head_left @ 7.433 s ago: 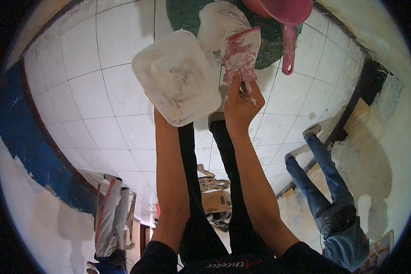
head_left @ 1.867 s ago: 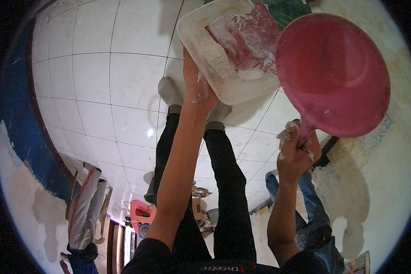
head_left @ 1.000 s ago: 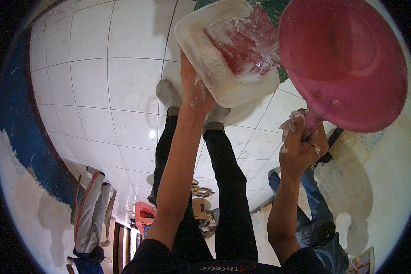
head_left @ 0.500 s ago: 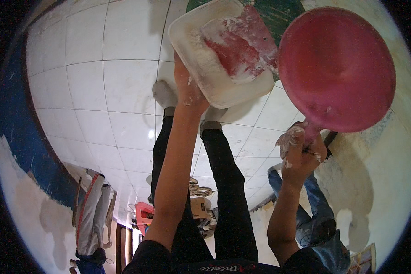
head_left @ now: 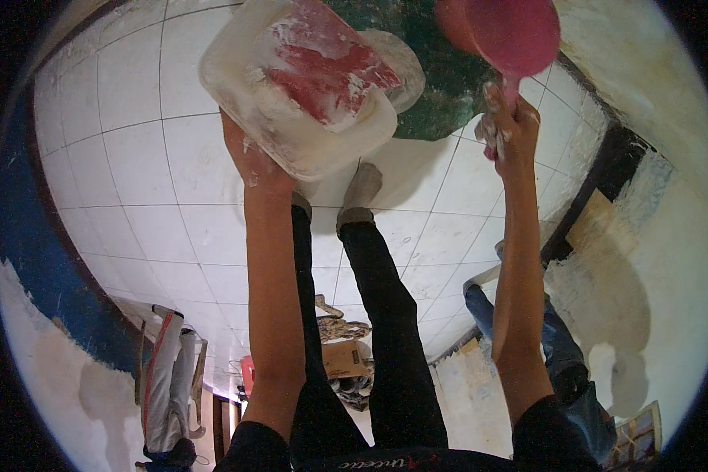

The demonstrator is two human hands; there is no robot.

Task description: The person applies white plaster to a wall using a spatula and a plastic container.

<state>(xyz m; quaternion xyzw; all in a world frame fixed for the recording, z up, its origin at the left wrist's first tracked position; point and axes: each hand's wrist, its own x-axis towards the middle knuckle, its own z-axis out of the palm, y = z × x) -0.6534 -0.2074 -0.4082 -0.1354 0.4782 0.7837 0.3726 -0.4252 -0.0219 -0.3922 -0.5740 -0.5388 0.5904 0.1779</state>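
A white plastic tub (head_left: 342,153) coated with pale powder or paste is in my left hand (head_left: 258,161). That hand grips its near left side, with most fingers hidden beneath it. Inside leans a flat red piece (head_left: 330,67), smeared with the same white stuff. My right hand (head_left: 515,134) is closed round the handle of a pink plastic dipper (head_left: 523,35), held up to the right of the tub. White paste clings to the fingers of this hand. The dipper's top runs to the picture's upper edge, and I cannot see into it.
A dark green sheet (head_left: 440,102) lies on the white tiled floor (head_left: 145,161) beyond my feet. On it, a cloudy rounded container (head_left: 409,75) shows behind the tub. A cardboard box (head_left: 344,358) is behind my legs. Blue denim (head_left: 554,334) and grey trousers (head_left: 165,385) are by the walls.
The tub has shifted left, uncovering more of the green sheet and the cloudy container. My right hand has moved up and away with the dipper, which now appears smaller and turned.
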